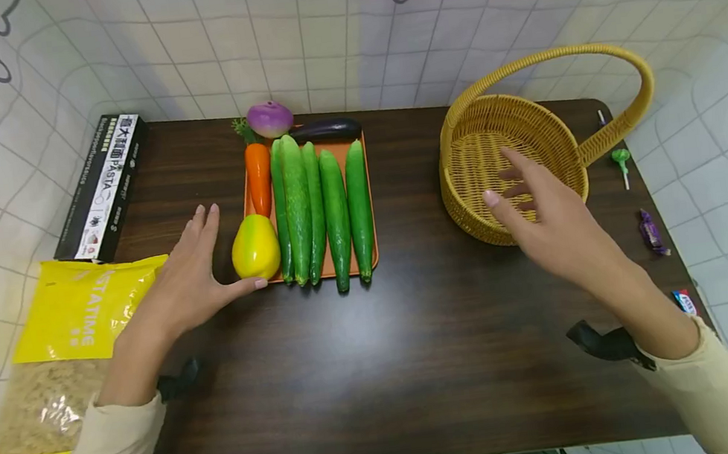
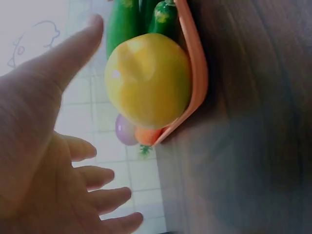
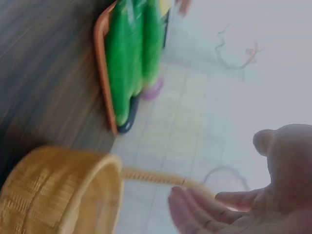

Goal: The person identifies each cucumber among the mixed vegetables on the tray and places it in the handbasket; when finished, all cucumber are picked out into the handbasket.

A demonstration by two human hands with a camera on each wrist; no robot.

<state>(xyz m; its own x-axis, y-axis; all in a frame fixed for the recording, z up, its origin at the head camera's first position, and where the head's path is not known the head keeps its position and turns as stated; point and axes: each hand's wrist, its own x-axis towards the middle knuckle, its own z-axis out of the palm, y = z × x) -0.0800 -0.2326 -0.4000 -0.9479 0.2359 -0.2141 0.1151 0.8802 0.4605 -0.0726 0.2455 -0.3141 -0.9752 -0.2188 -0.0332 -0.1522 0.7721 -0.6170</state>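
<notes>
My left hand [image 1: 185, 285] is spread beside the yellow fruit [image 1: 255, 247], thumb near its lower edge and nothing held. The fruit lies at the near left corner of an orange tray [image 1: 371, 204]. Several cucumbers [image 1: 297, 204] lie side by side on that tray, with a carrot [image 1: 259, 179], a purple onion-like vegetable [image 1: 270, 119] and a dark eggplant [image 1: 326, 131] around them. Over the near rim of a woven basket [image 1: 469, 204], my right hand [image 1: 552, 220] hovers with loosely bent fingers, holding nothing. In the right wrist view, the basket [image 3: 44, 190] appears below the fingers.
A yellow pasta bag [image 1: 51, 382] lies at the left under my forearm, below a black pasta box [image 1: 102, 189]. Along the right table edge are a green lollipop [image 1: 621, 155], a purple wrapped candy [image 1: 652, 231] and a small packet [image 1: 685, 301]. The basket's tall handle [image 1: 641, 87] arches up.
</notes>
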